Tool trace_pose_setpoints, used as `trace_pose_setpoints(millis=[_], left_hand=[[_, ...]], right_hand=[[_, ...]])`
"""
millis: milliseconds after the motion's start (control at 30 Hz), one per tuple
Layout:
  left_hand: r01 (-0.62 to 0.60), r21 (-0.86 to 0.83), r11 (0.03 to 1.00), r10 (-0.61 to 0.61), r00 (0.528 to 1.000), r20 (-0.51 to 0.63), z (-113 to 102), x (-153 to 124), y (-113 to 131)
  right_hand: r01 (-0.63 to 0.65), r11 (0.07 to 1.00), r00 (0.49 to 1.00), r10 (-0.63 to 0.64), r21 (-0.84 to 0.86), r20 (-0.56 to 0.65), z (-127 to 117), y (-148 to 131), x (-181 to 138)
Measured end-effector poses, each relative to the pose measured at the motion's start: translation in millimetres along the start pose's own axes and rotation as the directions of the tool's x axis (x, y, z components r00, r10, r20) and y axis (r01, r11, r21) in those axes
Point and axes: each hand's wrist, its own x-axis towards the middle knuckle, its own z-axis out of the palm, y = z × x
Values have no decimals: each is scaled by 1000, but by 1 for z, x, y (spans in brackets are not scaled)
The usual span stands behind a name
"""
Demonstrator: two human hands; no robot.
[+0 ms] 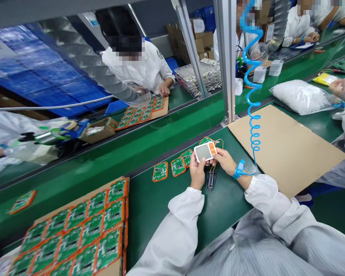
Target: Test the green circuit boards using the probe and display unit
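Note:
Between my two hands is a small white device with a grey display (202, 152) and orange buttons, its screen facing me. My left hand (197, 171) grips its left side, thumb at the lower edge of the screen. The fingers of my right hand (224, 161) close on its right end, by the buttons. Just below hangs or lies a black battery holder (211, 181) with thin yellow wires running up toward the device. A green circuit board (160, 171) with an orange rim lies left of my hands, with several more beside and behind the device.
Cardboard with rows of orange-rimmed boards (84, 230) fills the near left. A bare cardboard sheet (284, 149) lies on the right, beside a bag of white material (303, 96). A blue coiled cord (254, 130) runs to my right wrist strap. Co-workers sit across and to the right.

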Motion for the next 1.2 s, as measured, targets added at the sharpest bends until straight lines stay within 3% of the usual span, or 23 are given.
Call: trace_pose_setpoints(millis=[200, 400, 633, 700, 767, 833, 933, 1000, 1067, 1133, 1200], left_hand=[[-16, 26, 1000, 17, 1000, -11, 0, -1, 0], [-8, 160, 987, 9, 1000, -5, 1, -5, 1], [-129, 288, 949, 111, 991, 79, 1, -10, 0], [-121, 275, 954, 105, 992, 73, 2, -9, -1], [-73, 221, 972, 66, 997, 42, 2, -8, -2], [-7, 129, 992, 7, 1000, 1, 2, -5, -3], [62, -28, 998, -63, 997, -51, 2, 0, -2], [90, -113, 990, -99, 992, -73, 3, 2, 0], [114, -179, 977, -131, 988, -83, 5, 3, 3], [153, -231, 961, -175, 981, -79, 7, 4, 7], [219, -284, 934, -247, 967, -69, 8, 5, 11]], right_hand=[[-29, 1000, 1000, 29, -11, -7, -2, 2, 1], [-87, 995, 988, 79, -57, -130, -2, -1, 1], [-111, 987, 973, 84, -116, -216, -4, -3, 1], [-91, 981, 975, 52, -173, -216, -5, -3, 1], [8, 960, 970, -75, -280, -232, -6, -4, -1], [140, 885, 922, -280, -444, -269, -8, -7, -3], [200, 654, 822, -518, -730, -238, -12, -11, -4], [157, 488, 832, -534, -859, -151, -15, -11, -3], [138, 386, 878, -475, -912, -68, -18, -9, 0], [170, 375, 910, -414, -911, 0, -21, -6, 3], [227, 439, 924, -380, -870, 49, -24, -2, 5]])
